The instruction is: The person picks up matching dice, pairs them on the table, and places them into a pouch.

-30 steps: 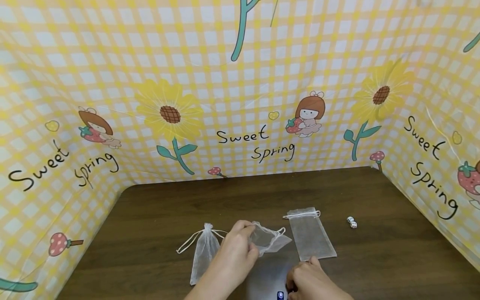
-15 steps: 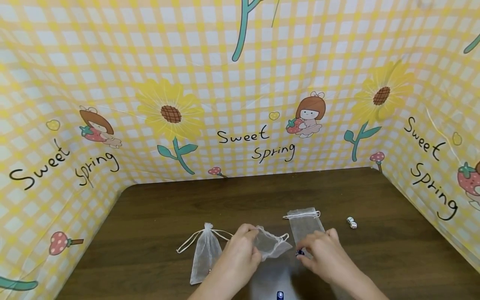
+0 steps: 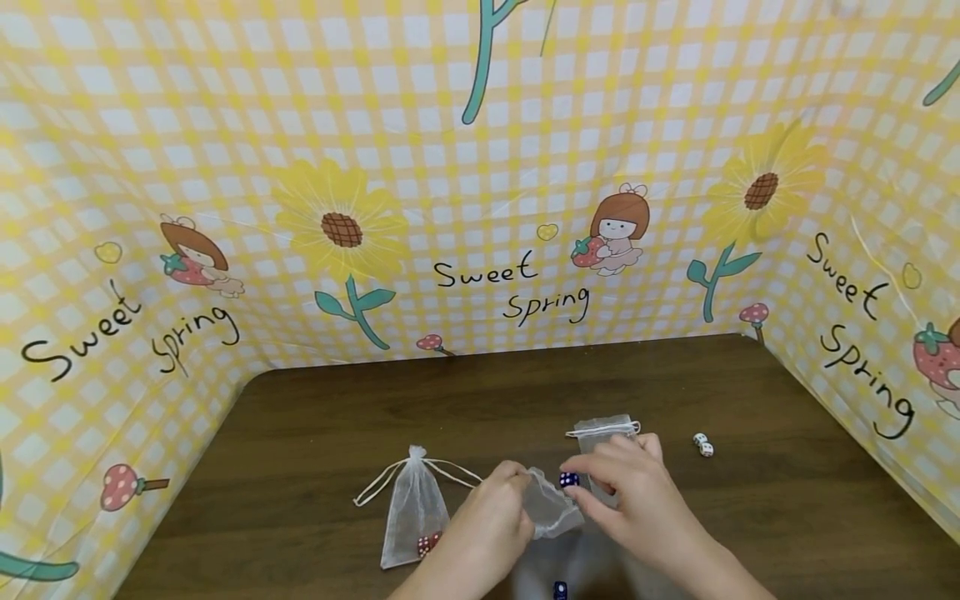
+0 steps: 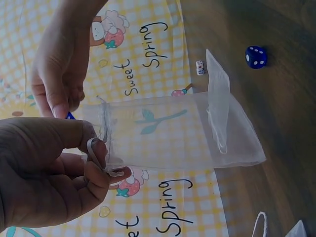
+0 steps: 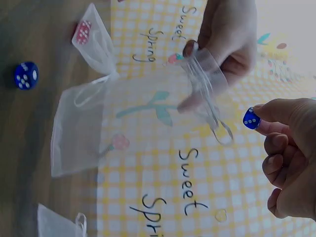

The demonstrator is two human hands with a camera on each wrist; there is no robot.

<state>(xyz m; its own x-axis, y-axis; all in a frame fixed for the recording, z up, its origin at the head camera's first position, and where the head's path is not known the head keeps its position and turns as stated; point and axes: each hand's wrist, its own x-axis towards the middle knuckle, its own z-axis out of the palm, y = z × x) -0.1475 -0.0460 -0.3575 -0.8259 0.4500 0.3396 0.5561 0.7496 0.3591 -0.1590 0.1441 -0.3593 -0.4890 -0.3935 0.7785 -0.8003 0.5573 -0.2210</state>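
Observation:
My left hand (image 3: 487,525) grips the mouth of a sheer white drawstring bag (image 3: 553,512), held up off the table. In the right wrist view the bag (image 5: 79,133) hangs flat and see-through below the fingers. Between thumb and fingertips, my right hand (image 3: 637,492) pinches a blue die (image 3: 569,480) with white dots. That die (image 5: 251,118) is close beside the bag's mouth. A second blue die (image 3: 560,590) lies on the table at the near edge of the head view. In the left wrist view, the pinched die is mostly hidden by the fingers.
On the left lies another sheer bag (image 3: 412,500), its neck gathered, with red dice (image 3: 427,544) inside. A flat sheer bag (image 3: 592,450) lies behind my right hand. Two white dice (image 3: 705,447) sit farther right on the dark wooden table (image 3: 360,408). A checked cloth (image 3: 480,208) walls the back and sides.
My right hand has lifted a blue die from the near table and carried it up and left to the bag's mouth. My left hand has shifted slightly right and nearer with the bag.

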